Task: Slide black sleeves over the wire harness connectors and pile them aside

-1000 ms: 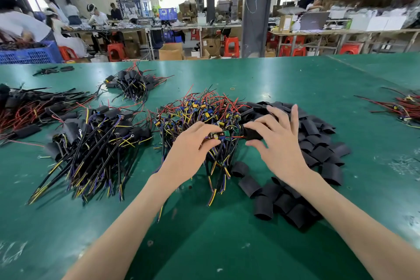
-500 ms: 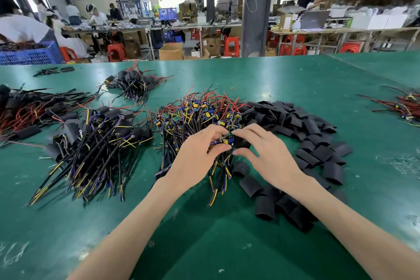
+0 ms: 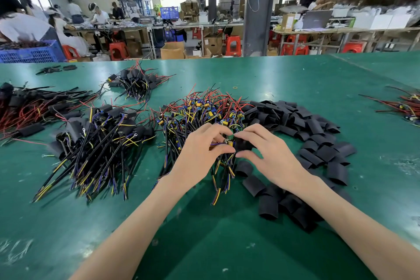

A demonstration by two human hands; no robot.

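— Holding what, at frame centre?
— Left hand [image 3: 200, 154] pinches a connector [image 3: 228, 142]; right hand [image 3: 270, 157] pinches a black sleeve [image 3: 242, 144] against it.
— Around them?
— Bare harnesses [image 3: 200, 111] behind, loose sleeves [image 3: 318, 134] right, sleeved pile [image 3: 95, 141] left, crowding the green surface [image 3: 295, 75].

A broad green-topped desk [image 3: 295, 79] spreads out beneath and ahead of the hands. Far beyond them to the left, a blue perforated plastic crate [image 3: 31, 53] sits at the desk's far edge. Straight beyond the hands, a dark square pillar [image 3: 258, 7] rises from the floor, with an open brown cardboard box [image 3: 172, 50] to its left and red plastic stools [image 3: 233, 45] around it. Further off to the left, seated people in white tops [image 3: 100, 16] work at a long bench. Beyond the hands to the right, a grey laptop [image 3: 317, 18] stands on another long bench among white boxes [image 3: 384, 21].
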